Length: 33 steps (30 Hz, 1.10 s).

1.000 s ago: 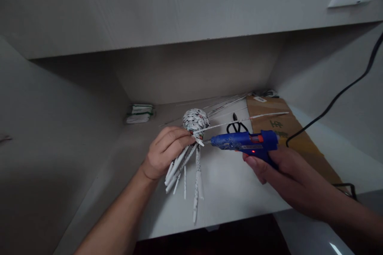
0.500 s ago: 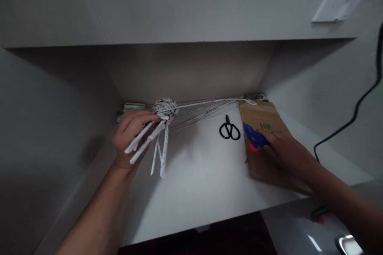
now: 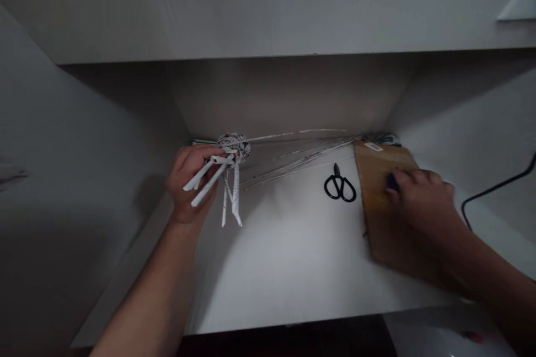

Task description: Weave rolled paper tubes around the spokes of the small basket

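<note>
My left hand (image 3: 190, 181) is closed on a small woven piece (image 3: 234, 148) of printed rolled paper, at the left of the shelf. Several white paper strips (image 3: 213, 179) hang from it toward me, and a long thin paper strand (image 3: 288, 134) reaches right. Over the cardboard my right hand (image 3: 422, 198), smeared by motion, curls round a blue tool (image 3: 392, 182) that looks like a glue gun. Only a dark blue bit of it shows; the hand hides the remainder. Black-handled scissors (image 3: 340, 185) lie between the hands, touched by neither.
The cardboard sheet (image 3: 377, 223) lies on the right of the white shelf (image 3: 285, 268). Long thin paper sticks (image 3: 310, 157) run along the back wall. A black cable (image 3: 498, 185) hangs at the right. An upper board (image 3: 268, 11) overhangs the recess.
My right hand has turned and moved further over the cardboard, covering most of the blue tool. The view has shifted left. My left hand still grips the woven piece.
</note>
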Available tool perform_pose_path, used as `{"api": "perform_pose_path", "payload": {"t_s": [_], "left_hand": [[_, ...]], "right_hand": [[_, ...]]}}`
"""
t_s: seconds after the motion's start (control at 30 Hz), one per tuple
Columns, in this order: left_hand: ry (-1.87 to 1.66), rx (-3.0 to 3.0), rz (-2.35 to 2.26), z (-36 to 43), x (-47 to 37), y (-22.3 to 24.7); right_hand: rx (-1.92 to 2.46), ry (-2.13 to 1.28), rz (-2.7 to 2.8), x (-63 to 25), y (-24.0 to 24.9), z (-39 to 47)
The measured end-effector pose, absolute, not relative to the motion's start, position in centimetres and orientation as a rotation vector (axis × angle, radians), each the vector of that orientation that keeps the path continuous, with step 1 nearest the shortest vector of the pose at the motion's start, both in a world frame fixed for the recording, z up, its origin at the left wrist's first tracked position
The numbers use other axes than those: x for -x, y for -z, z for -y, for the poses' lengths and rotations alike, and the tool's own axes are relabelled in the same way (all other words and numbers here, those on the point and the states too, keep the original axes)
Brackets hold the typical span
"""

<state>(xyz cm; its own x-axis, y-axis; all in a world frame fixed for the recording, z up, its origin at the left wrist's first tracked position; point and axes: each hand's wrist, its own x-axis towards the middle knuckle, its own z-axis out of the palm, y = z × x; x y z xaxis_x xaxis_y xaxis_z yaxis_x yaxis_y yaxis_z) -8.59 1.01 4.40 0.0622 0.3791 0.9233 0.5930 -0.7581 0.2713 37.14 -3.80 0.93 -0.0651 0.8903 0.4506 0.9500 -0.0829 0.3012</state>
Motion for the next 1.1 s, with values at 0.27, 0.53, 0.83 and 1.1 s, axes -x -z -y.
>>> {"api": "perform_pose_path", "payload": {"t_s": [0.27, 0.53, 0.83, 1.1], "left_hand": [[1.662, 2.026, 1.006, -0.5, 7.7, -5.2], [1.515, 2.106, 1.057, -0.8, 8.1, -5.0], [1.592, 2.063, 1.043, -1.0, 8.3, -5.0], [1.446, 2.331, 1.032, -0.1, 7.1, -5.1]], "right_hand": [[1.06, -0.114, 2.538, -17.1, 0.0, -3.7], [1.247, -0.118, 2.482, -10.5, 1.5, -7.5], [0.895, -0.373, 2.287, -15.1, -2.0, -2.4], [0.948, -0.147, 1.825, -17.2, -4.9, 1.3]]}}
